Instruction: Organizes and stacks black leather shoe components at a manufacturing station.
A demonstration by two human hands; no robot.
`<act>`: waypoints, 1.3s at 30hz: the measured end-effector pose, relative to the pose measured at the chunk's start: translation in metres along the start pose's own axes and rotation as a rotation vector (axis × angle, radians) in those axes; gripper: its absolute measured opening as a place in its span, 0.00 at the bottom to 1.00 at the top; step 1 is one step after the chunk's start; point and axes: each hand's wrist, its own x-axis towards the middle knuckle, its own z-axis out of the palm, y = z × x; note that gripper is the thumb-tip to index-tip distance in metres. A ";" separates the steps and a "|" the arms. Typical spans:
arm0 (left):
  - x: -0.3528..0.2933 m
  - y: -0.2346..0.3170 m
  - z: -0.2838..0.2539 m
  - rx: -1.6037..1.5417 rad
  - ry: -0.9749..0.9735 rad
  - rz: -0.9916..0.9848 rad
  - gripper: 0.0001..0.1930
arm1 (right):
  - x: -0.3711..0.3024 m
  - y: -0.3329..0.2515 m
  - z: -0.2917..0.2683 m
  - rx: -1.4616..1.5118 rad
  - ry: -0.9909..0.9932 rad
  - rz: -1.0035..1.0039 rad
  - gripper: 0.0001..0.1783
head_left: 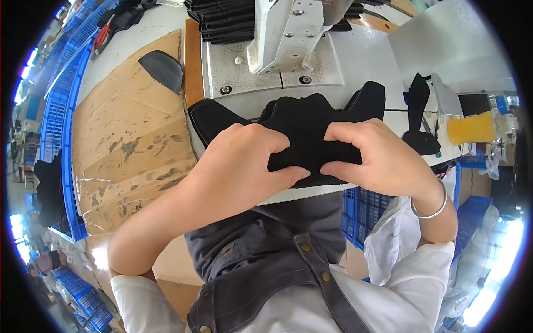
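A wing-shaped black fabric piece [306, 119] lies at the table's near edge, in front of the machine base. More layers seem to show under its outer edges, but how many I cannot tell. My left hand [236, 161] grips its left part, with the fingers curled on top and the thumb near the front edge. On the other side my right hand [383, 155] holds it the same way, thumb pointing inward. A gap of bare black fabric separates the two thumbs. My palms hide part of the piece.
A white metal machine [283, 36] rises behind the fabric, with stacked black pieces [219, 21] beside it. At left lies a stained cardboard sheet [130, 139] carrying a dark curved piece [162, 69], next to a blue crate [58, 122]. A yellow container [472, 129] and black scraps [419, 111] sit right.
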 end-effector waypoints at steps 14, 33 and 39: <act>-0.001 -0.002 0.007 0.148 0.048 0.054 0.18 | 0.000 0.003 0.001 -0.073 -0.016 -0.055 0.17; -0.006 -0.022 -0.015 0.175 -0.002 0.138 0.14 | 0.004 -0.012 0.006 -0.219 0.023 0.041 0.19; -0.010 -0.024 -0.014 0.189 0.033 0.148 0.14 | 0.004 -0.012 0.010 -0.239 0.063 -0.003 0.19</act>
